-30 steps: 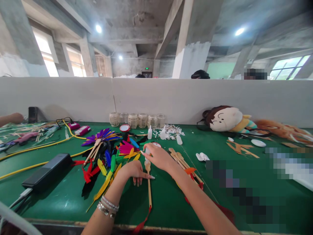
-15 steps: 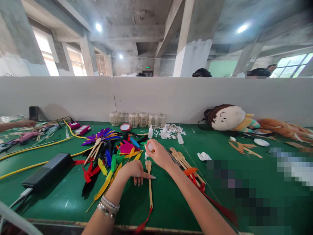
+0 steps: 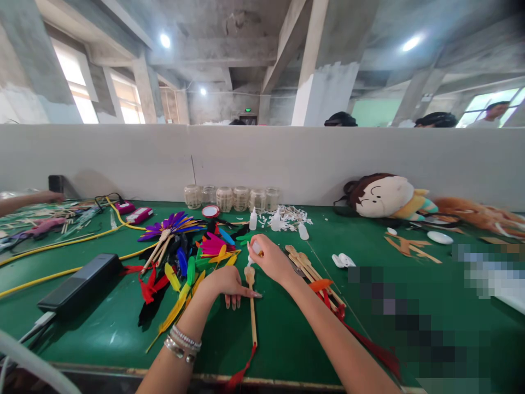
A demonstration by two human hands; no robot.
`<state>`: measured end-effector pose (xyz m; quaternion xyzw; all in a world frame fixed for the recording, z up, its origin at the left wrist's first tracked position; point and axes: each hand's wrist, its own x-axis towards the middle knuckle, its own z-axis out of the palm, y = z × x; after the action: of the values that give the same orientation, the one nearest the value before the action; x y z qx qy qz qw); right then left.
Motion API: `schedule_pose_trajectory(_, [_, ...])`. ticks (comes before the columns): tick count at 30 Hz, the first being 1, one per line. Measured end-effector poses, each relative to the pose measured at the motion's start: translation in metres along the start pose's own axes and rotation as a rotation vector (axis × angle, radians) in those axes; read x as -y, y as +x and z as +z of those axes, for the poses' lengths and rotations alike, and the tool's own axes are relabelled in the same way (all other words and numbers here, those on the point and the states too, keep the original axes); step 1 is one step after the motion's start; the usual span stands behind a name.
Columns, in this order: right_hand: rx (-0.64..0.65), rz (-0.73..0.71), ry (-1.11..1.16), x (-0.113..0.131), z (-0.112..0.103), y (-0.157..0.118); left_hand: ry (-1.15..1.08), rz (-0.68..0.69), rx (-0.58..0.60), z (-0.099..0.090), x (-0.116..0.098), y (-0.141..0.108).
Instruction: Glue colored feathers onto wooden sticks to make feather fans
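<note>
A light wooden stick (image 3: pixel 253 320) with a broad, shaped head lies on the green table, a red ribbon (image 3: pixel 241 375) tied at its near end. My left hand (image 3: pixel 227 283) rests over its upper part, one finger stretched across the shaft and the others bent down at its left side, holding it in place. A small white squeeze bottle (image 3: pixel 256 249) is pinched in my right hand (image 3: pixel 270 261), tipped nozzle-down at the stick's head. Whether anything comes out is too small to see. Colourful feathers (image 3: pixel 190 268) lie left of my hands; more wooden sticks (image 3: pixel 305 266) lie to the right.
Glass jars (image 3: pixel 224 199) line the white partition (image 3: pixel 123 158), with white bottles (image 3: pixel 253 220) and white scraps (image 3: pixel 293 216) before them. A black power bank (image 3: pixel 80 282) and yellow cable lie left. A doll (image 3: pixel 385 197) lies right. Another person's hand (image 3: pixel 49 196) is far left.
My right hand has shifted very slightly right with the bottle, still over the stick's head. My left hand stays on the stick. Far right, a person behind the partition shows more.
</note>
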<state>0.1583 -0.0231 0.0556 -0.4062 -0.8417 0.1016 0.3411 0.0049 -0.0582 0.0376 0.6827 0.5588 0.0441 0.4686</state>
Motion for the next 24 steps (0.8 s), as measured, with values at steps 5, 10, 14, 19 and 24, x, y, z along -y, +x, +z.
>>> schedule_pose_trajectory(5, [-0.021, -0.004, 0.021, -0.002, -0.002, -0.005, 0.009, 0.012, 0.0, -0.001, 0.0, -0.001])
schedule_pose_trajectory(10, [-0.026, -0.02, 0.012, 0.0, -0.005, -0.01, -0.022, 0.004, 0.029, -0.002, -0.003, -0.003])
schedule_pose_trajectory(14, [-0.048, -0.053, 0.005, -0.001, -0.004, -0.012, -0.027, -0.004, 0.034, -0.002, -0.003, -0.001])
schedule_pose_trajectory(19, [-0.125, -0.101, -0.027, -0.002, -0.003, -0.014, -0.042, -0.009, 0.045, -0.001, -0.001, 0.0])
schedule_pose_trajectory(24, [-0.128, -0.098, -0.004, 0.002, -0.003, -0.017, -0.058, 0.001, 0.037, -0.001, 0.001, 0.003])
